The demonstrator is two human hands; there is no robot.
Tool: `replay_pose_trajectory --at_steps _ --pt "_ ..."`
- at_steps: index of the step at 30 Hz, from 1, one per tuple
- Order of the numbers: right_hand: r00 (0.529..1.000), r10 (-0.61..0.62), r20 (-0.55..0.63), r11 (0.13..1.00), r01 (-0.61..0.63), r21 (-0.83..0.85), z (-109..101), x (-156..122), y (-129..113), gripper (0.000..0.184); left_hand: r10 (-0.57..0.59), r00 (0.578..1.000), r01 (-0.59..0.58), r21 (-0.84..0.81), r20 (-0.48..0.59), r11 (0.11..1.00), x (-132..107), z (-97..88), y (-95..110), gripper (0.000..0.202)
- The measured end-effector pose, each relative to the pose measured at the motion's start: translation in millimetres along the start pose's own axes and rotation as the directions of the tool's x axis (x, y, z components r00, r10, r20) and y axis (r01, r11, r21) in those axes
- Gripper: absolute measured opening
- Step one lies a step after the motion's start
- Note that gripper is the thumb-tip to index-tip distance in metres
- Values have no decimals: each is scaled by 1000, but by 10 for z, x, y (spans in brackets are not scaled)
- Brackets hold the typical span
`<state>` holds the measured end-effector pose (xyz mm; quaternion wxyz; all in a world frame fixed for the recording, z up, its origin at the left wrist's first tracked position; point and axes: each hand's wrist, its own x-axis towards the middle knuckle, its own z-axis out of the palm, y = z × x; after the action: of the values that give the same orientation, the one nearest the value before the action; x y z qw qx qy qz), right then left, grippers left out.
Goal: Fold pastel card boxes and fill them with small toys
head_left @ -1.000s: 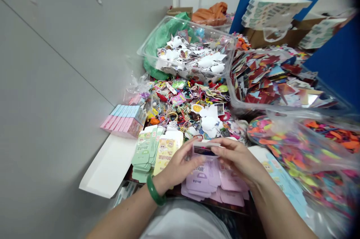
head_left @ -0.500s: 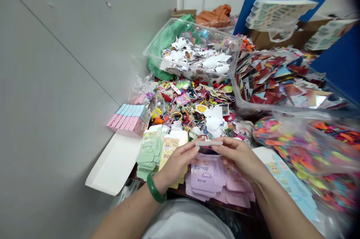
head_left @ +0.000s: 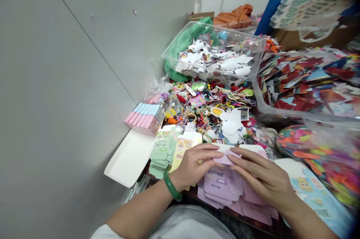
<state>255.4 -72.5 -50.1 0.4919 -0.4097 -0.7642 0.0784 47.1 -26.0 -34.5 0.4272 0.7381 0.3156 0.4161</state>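
Note:
My left hand (head_left: 194, 166), with a green bangle at the wrist, and my right hand (head_left: 264, 177) meet over a small lilac paper box (head_left: 225, 154). Fingers of both hands pinch and press its flaps. Below them lies a pile of flat lilac and pink box blanks (head_left: 222, 190). To the left of my left hand are stacks of green blanks (head_left: 163, 147) and yellow blanks (head_left: 182, 147).
A row of finished pink and blue boxes (head_left: 144, 117) stands by the grey wall above a white tray (head_left: 128, 158). Loose hair ties and trinkets (head_left: 208, 106) cover the middle. Clear bins of paper cut-outs (head_left: 216, 57) and red cards (head_left: 309, 81) stand behind; bags of bright pieces (head_left: 317, 149) lie right.
The view has swung left, shifting everything right in the picture. The small box has come down from edge-on in my fingertips to lying lower under my pressing fingers.

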Motion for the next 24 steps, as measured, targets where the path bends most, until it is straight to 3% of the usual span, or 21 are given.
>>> replay_pose_trajectory --at_steps 3,6,9,11,15,19,24 --pt "997 79 -5 996 -78 30 -29 42 -60 24 -15 1000 15 3 -4 1000 0 8 56 23" --pt "970 242 29 965 -244 99 -59 148 -133 11 -166 986 166 -41 7 985 54 33 161 25" --pt "955 291 58 946 -296 131 -67 214 -162 8 -269 963 267 -82 -11 960 102 60 217 19" --pt "967 253 42 958 -256 126 -56 205 -146 10 -217 976 214 -71 -34 974 106 71 198 15" --pt "992 121 -27 991 -119 60 -32 115 -79 20 16 999 -14 59 -28 998 33 64 71 15" --pt "1000 0 -19 1000 -1 -16 -42 41 -32 28 162 986 -165 212 28 963 -75 24 -36 23" --pt "991 -127 52 985 132 -110 -43 -46 40 40 244 962 -272 349 122 897 -116 -48 -100 25"
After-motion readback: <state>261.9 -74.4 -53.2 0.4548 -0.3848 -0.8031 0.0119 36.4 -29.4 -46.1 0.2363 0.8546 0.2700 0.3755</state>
